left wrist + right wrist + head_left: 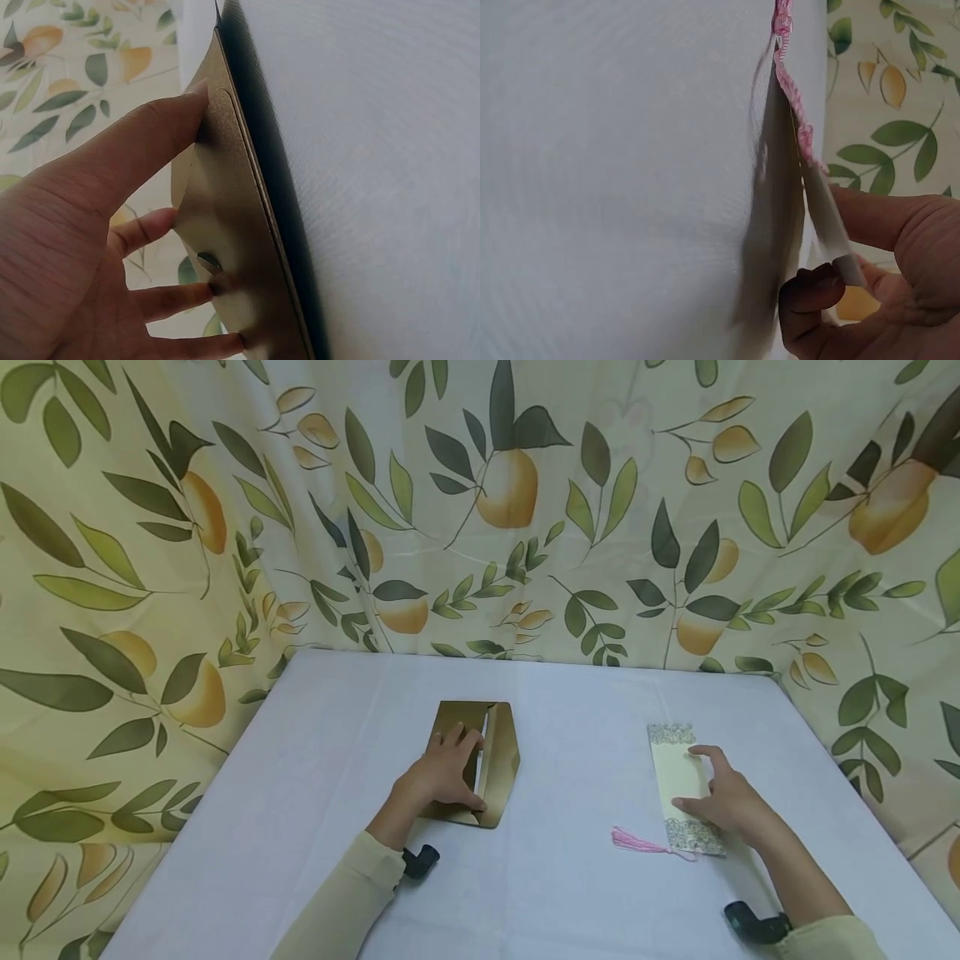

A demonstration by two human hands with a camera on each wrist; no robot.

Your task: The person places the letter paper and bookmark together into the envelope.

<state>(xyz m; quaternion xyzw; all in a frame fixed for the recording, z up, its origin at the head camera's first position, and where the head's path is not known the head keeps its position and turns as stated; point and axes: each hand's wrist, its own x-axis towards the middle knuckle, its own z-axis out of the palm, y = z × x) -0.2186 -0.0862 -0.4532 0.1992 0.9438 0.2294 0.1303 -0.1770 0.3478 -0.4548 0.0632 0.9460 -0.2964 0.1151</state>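
A gold envelope (504,752) lies on the white table, its pointed flap toward the right. Along its opening shows a thin white strip. My left hand (444,772) rests on it with fingers spread, and in the left wrist view the thumb and fingertips touch the envelope's face (217,172). Further right is a cream bookmark (677,772) with silvery patterned ends and a pink tassel (639,841). My right hand (731,802) holds the bookmark's right edge. The right wrist view shows the bookmark (826,214) tilted off the cloth between thumb and curled fingers.
A white cloth covers the table (566,735). Behind it and at the sides hangs a curtain (465,568) printed with leaves and orange fruit. A black wrist device (422,862) is at the left wrist, another black device (753,924) at the right.
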